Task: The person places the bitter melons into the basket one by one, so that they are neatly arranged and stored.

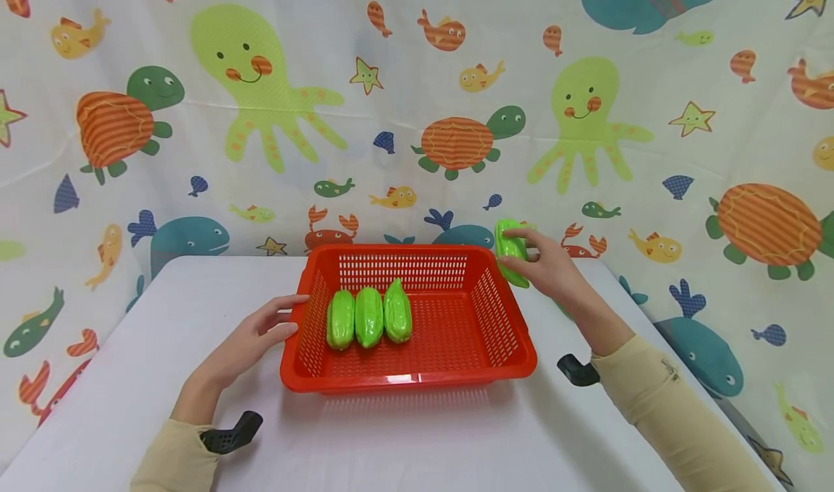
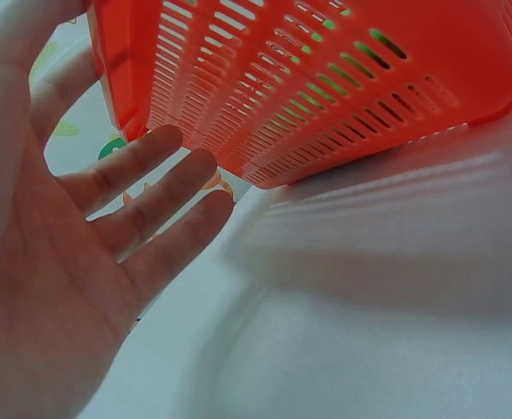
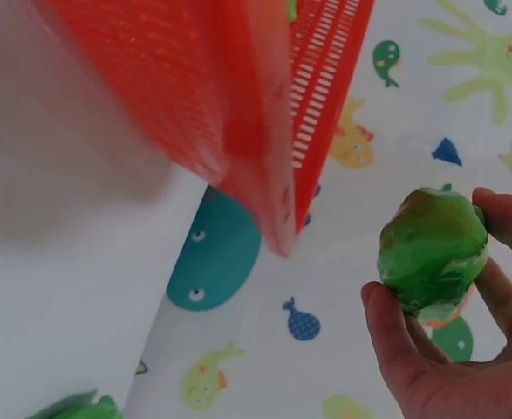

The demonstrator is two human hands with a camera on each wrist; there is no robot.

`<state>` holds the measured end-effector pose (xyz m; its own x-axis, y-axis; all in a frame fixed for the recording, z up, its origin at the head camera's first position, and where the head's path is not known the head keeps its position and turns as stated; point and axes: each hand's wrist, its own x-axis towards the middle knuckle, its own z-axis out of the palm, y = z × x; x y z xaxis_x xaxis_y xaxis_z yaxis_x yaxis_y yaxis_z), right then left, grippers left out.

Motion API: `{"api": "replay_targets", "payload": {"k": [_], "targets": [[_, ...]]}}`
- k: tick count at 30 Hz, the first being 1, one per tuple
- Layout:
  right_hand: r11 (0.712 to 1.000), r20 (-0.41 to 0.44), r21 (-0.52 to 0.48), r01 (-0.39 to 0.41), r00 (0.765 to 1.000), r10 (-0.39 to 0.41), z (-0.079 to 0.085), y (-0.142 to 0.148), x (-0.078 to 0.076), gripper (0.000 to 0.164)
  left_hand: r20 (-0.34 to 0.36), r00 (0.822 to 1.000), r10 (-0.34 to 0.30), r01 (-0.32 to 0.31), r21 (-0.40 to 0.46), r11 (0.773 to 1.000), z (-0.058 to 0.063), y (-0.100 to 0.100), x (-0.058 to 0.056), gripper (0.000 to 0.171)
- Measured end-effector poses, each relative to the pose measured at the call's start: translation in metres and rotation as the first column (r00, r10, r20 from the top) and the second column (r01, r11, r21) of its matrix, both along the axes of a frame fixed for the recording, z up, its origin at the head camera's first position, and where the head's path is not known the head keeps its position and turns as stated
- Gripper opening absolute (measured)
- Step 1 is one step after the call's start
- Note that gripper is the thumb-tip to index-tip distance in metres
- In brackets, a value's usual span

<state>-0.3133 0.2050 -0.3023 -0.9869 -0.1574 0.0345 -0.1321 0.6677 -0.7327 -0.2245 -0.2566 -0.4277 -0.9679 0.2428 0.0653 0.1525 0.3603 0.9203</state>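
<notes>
A red plastic basket (image 1: 404,380) with slotted walls sits on the white table. Three glossy, ridged green vegetables (image 1: 369,318) lie side by side in its left half. Above the basket's right rim, toward the back, my right hand (image 1: 554,264) pinches another green ridged vegetable (image 1: 510,249) between thumb and fingers; its rounded end faces the camera in the right wrist view (image 3: 434,253). At the left side, my left hand (image 1: 263,329) has its fingers at the basket's rim. Those fingers look nearly straight in the left wrist view (image 2: 142,192), beside the slotted wall.
Partly hidden under my right forearm, something green (image 1: 563,310) lies on the table (image 1: 404,448). It also shows at the bottom edge of the right wrist view (image 3: 90,408). Behind the table hangs a curtain (image 1: 404,65) printed with sea animals.
</notes>
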Motion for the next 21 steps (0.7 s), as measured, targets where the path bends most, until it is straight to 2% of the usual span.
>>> {"api": "replay_targets", "payload": {"k": [12,21], "targets": [[0.999,-0.050,-0.029,-0.043,0.998,0.042,0.010,-0.016,0.002,0.057,0.004,1.000,-0.003,0.003,0.003,1.000,0.000,-0.001,0.000,0.053],[0.996,-0.057,-0.058,-0.067,0.996,0.064,0.007,-0.031,-0.005,0.056,0.002,1.000,-0.002,0.002,0.003,1.000,-0.001,-0.001,-0.001,0.053]]}}
